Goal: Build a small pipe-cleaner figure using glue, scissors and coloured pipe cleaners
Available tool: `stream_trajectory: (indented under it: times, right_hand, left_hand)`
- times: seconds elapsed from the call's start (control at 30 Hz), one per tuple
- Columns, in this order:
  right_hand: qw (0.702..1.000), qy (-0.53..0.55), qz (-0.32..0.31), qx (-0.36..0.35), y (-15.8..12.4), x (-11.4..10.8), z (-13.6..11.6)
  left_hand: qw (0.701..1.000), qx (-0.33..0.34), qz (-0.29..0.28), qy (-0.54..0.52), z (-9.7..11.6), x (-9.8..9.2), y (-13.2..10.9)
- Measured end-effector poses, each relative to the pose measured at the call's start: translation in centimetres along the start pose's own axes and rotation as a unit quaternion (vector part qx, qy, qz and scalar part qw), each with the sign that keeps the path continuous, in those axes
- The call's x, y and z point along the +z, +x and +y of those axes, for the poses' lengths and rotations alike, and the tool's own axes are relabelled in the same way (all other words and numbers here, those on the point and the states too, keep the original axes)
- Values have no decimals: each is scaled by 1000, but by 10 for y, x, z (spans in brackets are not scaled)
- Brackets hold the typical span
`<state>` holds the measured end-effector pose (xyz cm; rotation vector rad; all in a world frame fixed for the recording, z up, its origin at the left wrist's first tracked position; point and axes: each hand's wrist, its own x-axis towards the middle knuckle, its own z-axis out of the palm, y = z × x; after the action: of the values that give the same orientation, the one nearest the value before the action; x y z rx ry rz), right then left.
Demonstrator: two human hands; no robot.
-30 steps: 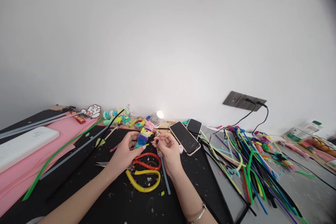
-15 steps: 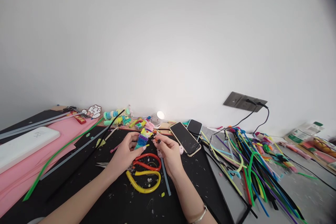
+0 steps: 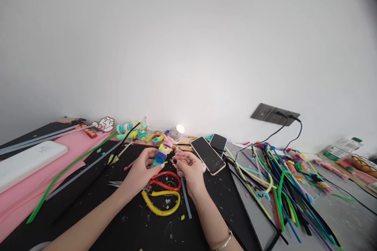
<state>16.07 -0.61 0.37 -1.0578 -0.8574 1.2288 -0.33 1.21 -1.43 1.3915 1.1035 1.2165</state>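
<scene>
My left hand (image 3: 141, 170) is closed around a small multicoloured pipe-cleaner figure (image 3: 161, 155), held upright above the black mat (image 3: 123, 219). My right hand (image 3: 188, 168) is close beside it, fingers curled in a pinch near the figure's top; what it pinches is too small to make out. Below my hands lie a bent red pipe cleaner (image 3: 166, 180) and a bent yellow one (image 3: 160, 204).
Two phones (image 3: 210, 153) lie right of my hands. A heap of coloured pipe cleaners (image 3: 282, 188) covers the grey surface at right, under a wall socket (image 3: 273, 113) with cables. At left are pink sheets (image 3: 35, 184), a white case (image 3: 26, 160), a long green stem (image 3: 67, 172).
My right hand has turned slightly and its fingers have curled closer to the figure. The left hand and figure have barely moved.
</scene>
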Motion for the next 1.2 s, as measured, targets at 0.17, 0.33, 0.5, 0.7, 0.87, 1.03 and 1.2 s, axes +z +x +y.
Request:
stream_trajectory:
  times: [0.17,0.33,0.5,0.7,0.87,1.03,1.2]
  right_hand:
    - [999,-42,0,15,1,0,1]
    - [998,-51,-17,-27,-2,1,-1]
    - [985,-151,-19,-82,-4,-1,2]
    - [932,-307,-49,-188,-5,-6,7]
    - [909,-345,-55,-226,-8,-4,1]
    - [893,-381,-40,-237,-8,-5,0]
    - [884,-400,-21,-240,-10,-5,3]
  left_hand:
    - [1000,-2,4,-1,1,0,0]
    - [1000,-1,-3,-1,0,0,0]
    - [1000,-7,-11,2,1,0,-1]
    - [1000,-2,-17,8,2,1,-2]
    - [1000,8,-21,17,4,1,-3]
    - [998,22,-31,40,3,3,-6]
    - [996,32,-47,72,3,5,-10]
